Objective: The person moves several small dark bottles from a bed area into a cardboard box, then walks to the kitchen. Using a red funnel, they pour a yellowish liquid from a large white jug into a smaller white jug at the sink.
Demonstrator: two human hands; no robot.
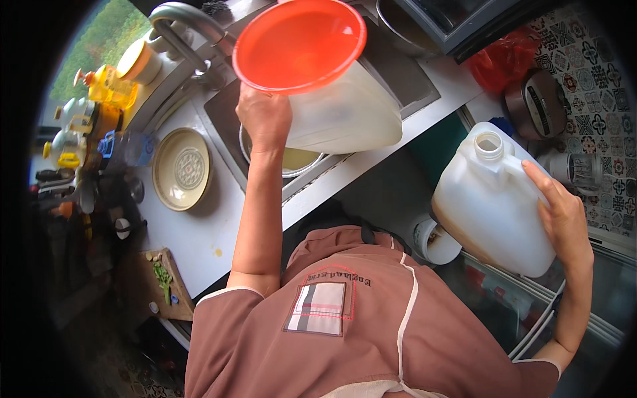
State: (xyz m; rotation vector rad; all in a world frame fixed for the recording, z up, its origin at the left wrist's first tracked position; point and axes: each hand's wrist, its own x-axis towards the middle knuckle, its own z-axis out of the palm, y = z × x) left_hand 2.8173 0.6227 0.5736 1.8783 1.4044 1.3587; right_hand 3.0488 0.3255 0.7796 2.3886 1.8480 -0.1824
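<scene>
My left hand [264, 117] grips a translucent plastic jug [343, 117] near its top, over the front of the sink. A wide red plastic funnel [298, 47] sits at the top of that jug and hides its mouth and part of my fingers. My right hand [565, 216] is closed around the handle of a second translucent jug [490, 204]. This one is uncapped and tilted, held in front of the counter, with brownish staining along its lower side. Below the first jug, a metal basin [303, 166] with cloudy liquid shows partly in the sink.
A steel faucet [191, 37] rises behind the sink [415, 94]. On the left counter lie a patterned bowl [182, 169] and a cutting board [179, 303] with greens. Bottles [112, 87] line the window side. At right stand a brown appliance [536, 104] and a white bucket [438, 242].
</scene>
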